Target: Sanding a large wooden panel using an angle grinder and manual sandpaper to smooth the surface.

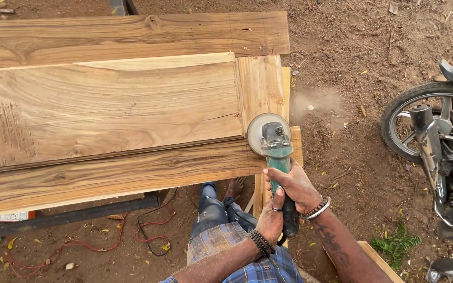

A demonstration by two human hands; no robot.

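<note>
A teal and black angle grinder (276,155) with a round sanding disc rests against the right end of a large wooden door panel (111,110). My right hand (294,186) grips the grinder's body from above. My left hand (272,219), wearing a ring and bead bracelets, holds the black rear handle lower down. The disc touches the panel's right vertical board (262,86). A puff of sawdust (315,102) hangs to the right of the panel.
A motorcycle's rear wheel (425,123) and exhaust stand at the right on the dirt ground. Red and black cables (148,233) lie under the panel near my legs. A dark metal bar (74,216) supports the panel. A wooden plank edge (378,259) shows at bottom right.
</note>
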